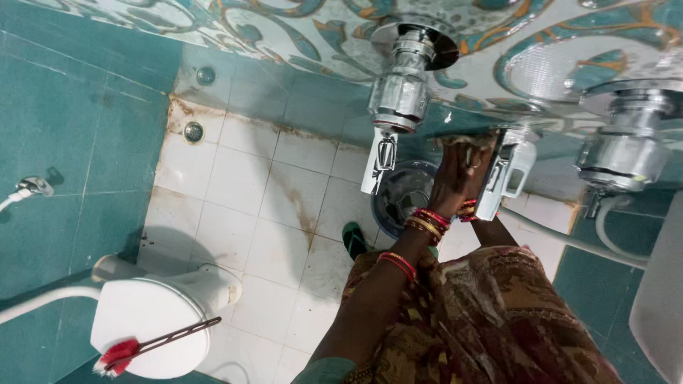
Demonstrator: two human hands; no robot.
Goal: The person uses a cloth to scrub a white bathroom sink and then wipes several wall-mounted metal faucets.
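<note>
Both of my hands are raised to the wall fittings at the far side of the bathroom. My left hand (449, 178) lies flat, fingers extended and close together, against a brownish cloth (462, 142) pressed to the wall just below the patterned tile band (299, 28). The hand does not grip; it bears on the cloth with the palm side. My right hand (475, 171) sits directly beside it, touching it, also at the cloth; most of it is hidden behind the left hand, so I cannot tell how far its fingers are open. Red and gold bangles (427, 224) circle both wrists.

The cloth sits between two chrome taps. The left tap (398, 89) projects from the wall above and to the left of my hands, its lever handle (380, 160) hanging down. A second chrome spout (505, 171) stands just right of my hands, touching or nearly touching the right one. A larger chrome valve (622, 153) is further right.

Below my hands, on the white floor tiles (242, 185), stands a blue bucket (402, 195). At the near left, a white toilet (153, 323) has its lid closed, with a red-bristled brush (153, 345) lying on it.
</note>
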